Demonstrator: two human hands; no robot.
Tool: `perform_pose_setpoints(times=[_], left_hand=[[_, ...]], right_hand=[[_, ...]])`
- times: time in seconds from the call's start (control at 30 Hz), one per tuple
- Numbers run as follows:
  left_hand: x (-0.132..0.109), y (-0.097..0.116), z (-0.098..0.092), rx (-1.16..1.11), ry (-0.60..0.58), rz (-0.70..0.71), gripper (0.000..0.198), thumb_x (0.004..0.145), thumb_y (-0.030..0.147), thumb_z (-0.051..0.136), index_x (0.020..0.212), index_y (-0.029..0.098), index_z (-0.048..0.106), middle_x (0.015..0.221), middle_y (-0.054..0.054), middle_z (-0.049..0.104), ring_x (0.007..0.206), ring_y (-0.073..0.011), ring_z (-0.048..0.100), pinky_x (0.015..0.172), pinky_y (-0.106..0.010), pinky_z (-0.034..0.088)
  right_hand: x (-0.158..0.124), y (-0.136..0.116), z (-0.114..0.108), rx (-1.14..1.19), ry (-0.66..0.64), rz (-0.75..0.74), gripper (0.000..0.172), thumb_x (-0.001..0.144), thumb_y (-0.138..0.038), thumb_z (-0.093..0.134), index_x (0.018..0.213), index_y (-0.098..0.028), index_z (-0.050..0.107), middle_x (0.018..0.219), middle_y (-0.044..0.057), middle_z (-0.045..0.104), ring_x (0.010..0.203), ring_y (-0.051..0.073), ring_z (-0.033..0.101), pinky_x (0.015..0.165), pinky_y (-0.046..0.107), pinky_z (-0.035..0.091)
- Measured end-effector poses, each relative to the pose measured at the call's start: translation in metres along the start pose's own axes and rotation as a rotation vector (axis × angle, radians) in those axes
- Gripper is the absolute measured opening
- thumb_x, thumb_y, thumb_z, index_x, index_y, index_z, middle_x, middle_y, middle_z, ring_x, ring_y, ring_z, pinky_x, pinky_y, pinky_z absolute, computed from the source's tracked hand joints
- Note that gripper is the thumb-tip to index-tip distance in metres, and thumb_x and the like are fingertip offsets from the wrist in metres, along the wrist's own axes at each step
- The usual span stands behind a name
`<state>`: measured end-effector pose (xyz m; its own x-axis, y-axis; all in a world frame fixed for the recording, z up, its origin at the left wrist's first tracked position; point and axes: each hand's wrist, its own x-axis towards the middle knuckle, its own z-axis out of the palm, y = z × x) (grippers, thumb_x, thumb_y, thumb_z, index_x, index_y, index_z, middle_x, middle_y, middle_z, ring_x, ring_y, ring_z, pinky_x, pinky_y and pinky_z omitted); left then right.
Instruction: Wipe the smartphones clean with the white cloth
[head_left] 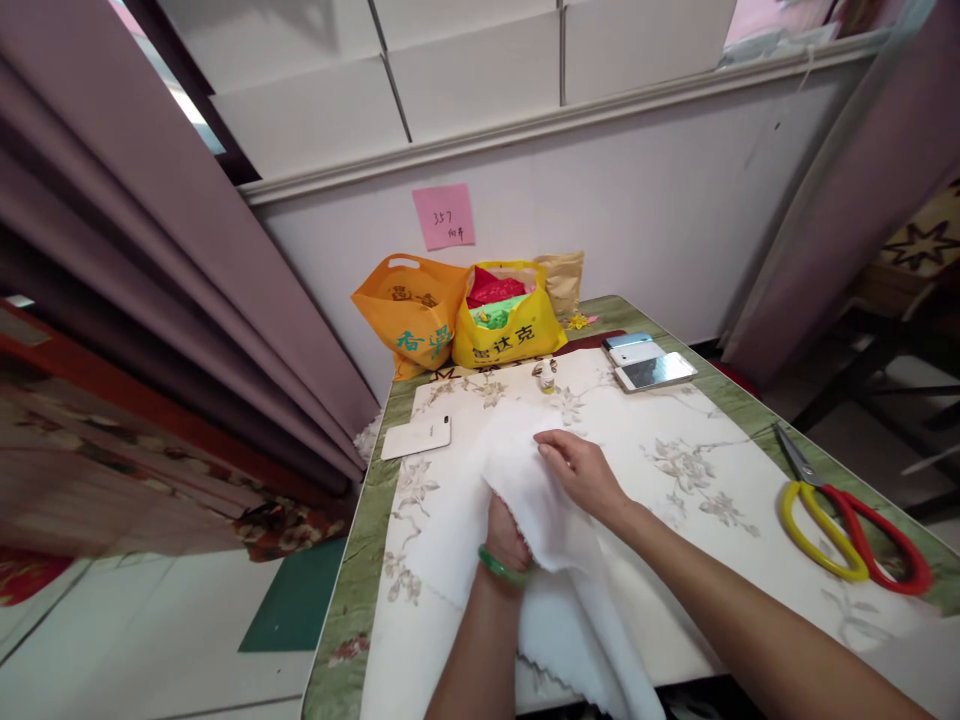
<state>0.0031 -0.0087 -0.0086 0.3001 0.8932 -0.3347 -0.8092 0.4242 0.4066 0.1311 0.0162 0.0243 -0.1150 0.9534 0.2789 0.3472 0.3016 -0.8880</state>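
A piece of white cloth [536,500] with a zigzag-cut edge is raised over the table and drapes down toward the front. My left hand [508,535], below a green bangle [501,568], is up inside the fold and holds the cloth from beneath; its fingers are covered. Over the top of the cloth, my right hand [581,468] is closed in a pinch, fingertips at the fabric. Whatever is between those fingertips is too small to make out.
Large scissors [847,535] with yellow and red handles lie at the right edge. Phones [656,371] rest at the back right, a white phone [418,436] at the left. A small bottle [547,377] stands before the orange bag [412,310] and yellow bag [510,335].
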Motion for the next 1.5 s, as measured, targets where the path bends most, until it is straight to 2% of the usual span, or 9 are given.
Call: perform_pose_setpoints(times=[0.07, 0.17, 0.37, 0.67, 1.0, 1.1, 1.3, 1.43, 1.5], left_hand=[[0.0, 0.0, -0.001, 0.011, 0.02, -0.02, 0.037, 0.088, 0.042, 0.051, 0.111, 0.017, 0.067, 0.099, -0.012, 0.072, 0.102, -0.0301, 0.065, 0.089, -0.046, 0.051], [0.004, -0.001, -0.007, 0.017, 0.054, -0.01, 0.04, 0.087, 0.04, 0.049, 0.117, 0.018, 0.065, 0.109, -0.011, 0.07, 0.112, -0.0296, 0.061, 0.094, -0.045, 0.049], [0.015, -0.004, -0.011, -0.021, 0.032, 0.053, 0.047, 0.088, 0.042, 0.047, 0.128, 0.021, 0.059, 0.13, -0.008, 0.06, 0.131, -0.0296, 0.046, 0.11, -0.04, 0.037], [0.01, -0.002, -0.001, -0.058, 0.004, -0.004, 0.052, 0.092, 0.054, 0.04, 0.132, 0.024, 0.054, 0.134, -0.01, 0.058, 0.128, -0.0276, 0.05, 0.111, -0.049, 0.033], [0.009, -0.001, -0.007, -0.019, 0.031, 0.039, 0.057, 0.088, 0.06, 0.043, 0.124, 0.019, 0.06, 0.117, -0.013, 0.067, 0.111, -0.029, 0.061, 0.099, -0.049, 0.044], [0.008, -0.001, -0.008, -0.008, 0.036, 0.049, 0.059, 0.087, 0.061, 0.045, 0.125, 0.018, 0.058, 0.118, -0.014, 0.066, 0.111, -0.0303, 0.061, 0.097, -0.05, 0.045], [0.007, 0.001, -0.009, 0.031, 0.083, 0.022, 0.062, 0.086, 0.063, 0.044, 0.125, 0.015, 0.057, 0.116, -0.017, 0.067, 0.111, -0.0315, 0.062, 0.094, -0.049, 0.047], [0.005, 0.002, -0.004, 0.014, 0.017, 0.007, 0.061, 0.086, 0.063, 0.044, 0.122, 0.015, 0.06, 0.116, -0.015, 0.068, 0.113, -0.031, 0.06, 0.097, -0.048, 0.047], [0.004, 0.002, -0.002, 0.007, -0.021, -0.002, 0.06, 0.087, 0.063, 0.043, 0.119, 0.017, 0.063, 0.114, -0.013, 0.069, 0.114, -0.0305, 0.06, 0.098, -0.045, 0.047]], right_hand=[[0.001, 0.006, 0.02, -0.189, 0.034, -0.083, 0.031, 0.092, -0.032, 0.044, 0.11, -0.02, 0.066, 0.114, 0.01, 0.067, 0.106, 0.023, 0.061, 0.095, 0.04, 0.047], [-0.002, 0.008, 0.047, -0.381, -0.128, -0.206, 0.041, 0.095, -0.032, 0.039, 0.129, -0.016, 0.056, 0.138, 0.012, 0.053, 0.132, 0.023, 0.044, 0.112, 0.044, 0.032], [-0.001, 0.011, 0.058, -0.584, -0.287, -0.218, 0.054, 0.101, -0.042, 0.024, 0.148, -0.017, 0.032, 0.154, 0.006, 0.03, 0.144, 0.022, 0.02, 0.117, 0.048, 0.016], [0.015, 0.04, 0.05, -0.744, -0.163, -0.132, 0.067, 0.097, -0.051, 0.032, 0.149, -0.009, 0.029, 0.153, 0.014, 0.029, 0.143, 0.027, 0.024, 0.116, 0.049, 0.017], [-0.024, 0.06, 0.013, -0.677, -0.11, -0.104, 0.048, 0.099, -0.036, 0.029, 0.143, -0.02, 0.041, 0.146, 0.01, 0.043, 0.139, 0.025, 0.034, 0.114, 0.058, 0.009], [-0.032, 0.062, -0.002, -0.475, 0.008, -0.021, 0.046, 0.099, -0.039, 0.028, 0.133, -0.021, 0.054, 0.137, 0.009, 0.055, 0.135, 0.025, 0.04, 0.114, 0.058, 0.011], [-0.031, 0.031, -0.025, 0.057, 0.497, 0.35, 0.065, 0.094, -0.061, 0.027, 0.125, -0.014, 0.06, 0.127, 0.014, 0.061, 0.124, 0.028, 0.051, 0.106, 0.047, 0.037], [-0.028, 0.011, -0.022, 0.166, 0.027, 0.128, 0.061, 0.096, -0.059, 0.027, 0.143, -0.023, 0.043, 0.144, 0.006, 0.047, 0.136, 0.023, 0.038, 0.112, 0.044, 0.034], [-0.026, 0.011, -0.013, 0.112, -0.103, 0.043, 0.058, 0.098, -0.054, 0.028, 0.148, -0.026, 0.034, 0.151, 0.004, 0.037, 0.14, 0.022, 0.032, 0.115, 0.045, 0.028]])
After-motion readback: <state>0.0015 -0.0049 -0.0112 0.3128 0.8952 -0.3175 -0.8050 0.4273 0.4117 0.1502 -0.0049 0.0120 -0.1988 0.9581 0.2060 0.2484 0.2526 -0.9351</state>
